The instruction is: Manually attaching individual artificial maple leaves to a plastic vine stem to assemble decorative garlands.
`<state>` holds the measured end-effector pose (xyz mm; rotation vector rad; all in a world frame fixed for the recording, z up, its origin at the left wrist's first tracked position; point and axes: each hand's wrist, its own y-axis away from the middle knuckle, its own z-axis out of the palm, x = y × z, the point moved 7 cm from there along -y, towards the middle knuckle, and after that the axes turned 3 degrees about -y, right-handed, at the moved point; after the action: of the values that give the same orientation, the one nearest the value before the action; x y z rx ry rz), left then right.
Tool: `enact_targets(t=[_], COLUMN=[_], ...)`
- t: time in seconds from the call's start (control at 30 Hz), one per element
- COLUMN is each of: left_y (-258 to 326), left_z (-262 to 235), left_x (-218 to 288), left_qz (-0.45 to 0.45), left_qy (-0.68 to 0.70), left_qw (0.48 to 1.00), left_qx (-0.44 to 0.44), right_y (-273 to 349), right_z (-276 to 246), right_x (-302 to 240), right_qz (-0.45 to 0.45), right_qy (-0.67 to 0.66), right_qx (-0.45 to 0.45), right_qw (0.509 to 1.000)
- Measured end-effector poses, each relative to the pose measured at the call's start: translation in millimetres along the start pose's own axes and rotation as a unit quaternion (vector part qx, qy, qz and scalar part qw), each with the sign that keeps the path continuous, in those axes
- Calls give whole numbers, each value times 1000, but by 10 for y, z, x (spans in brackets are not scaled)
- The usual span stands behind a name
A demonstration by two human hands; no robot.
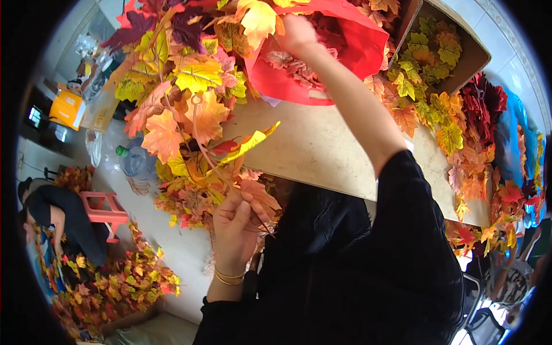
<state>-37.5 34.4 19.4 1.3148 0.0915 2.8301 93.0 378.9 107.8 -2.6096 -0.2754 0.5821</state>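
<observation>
Left hand (pixel 234 225) grips a leaf bunch (pixel 190 98); right hand (pixel 296 33) reaches into a red bag (pixel 356 49) on the pale tabletop (pixel 316 149), its grip hidden; white floor (pixel 178 244) below.

Matt cloth-like leaves (pixel 190 86), glossy red plastic bag (pixel 356 52), smooth wooden tabletop (pixel 310 149)

The left hand (pixel 234 221) grips the stems of a bunch of autumn leaves (pixel 184 98) above the worktop (pixel 310 149), while the right hand (pixel 296 33) reaches into a red bag (pixel 356 52) of leaves
</observation>
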Motion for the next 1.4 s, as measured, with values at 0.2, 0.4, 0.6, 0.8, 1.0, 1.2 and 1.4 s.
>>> enact_targets(t=[0.2, 0.4, 0.6, 0.8, 1.0, 1.2, 1.4], left_y=[104, 77, 31, 8, 58, 144, 186], left_z=[-34, -56, 18, 159, 461, 578, 674], left_x=[155, 154, 165, 55, -234, -422, -544], left_qz=[64, 57, 79, 124, 86, 61, 50], left_qy=[-40, -5, -31, -75, -125, -168, -173], left_qw=[997, 998, 996, 987, 988, 984, 982], left_qx=[8, -5, 34, 67, -14, -22, -54], right_y=[-22, 640, 1789, 2818, 3199, 3396, 3526], right_z=[418, -390, -927, -975, -1241, -1516, -1733], right_x=[32, 75, 117, -258, -291, -240, -242], right_qz=[33, -103, -87, -13, -46, -82, -169], right_qy=[-35, -302, -325, -442, -435, -295, -152], right_qx=[-11, 106, -25, -243, -119, 25, 38], right_qw=[999, 942, 941, 863, 891, 951, 973])
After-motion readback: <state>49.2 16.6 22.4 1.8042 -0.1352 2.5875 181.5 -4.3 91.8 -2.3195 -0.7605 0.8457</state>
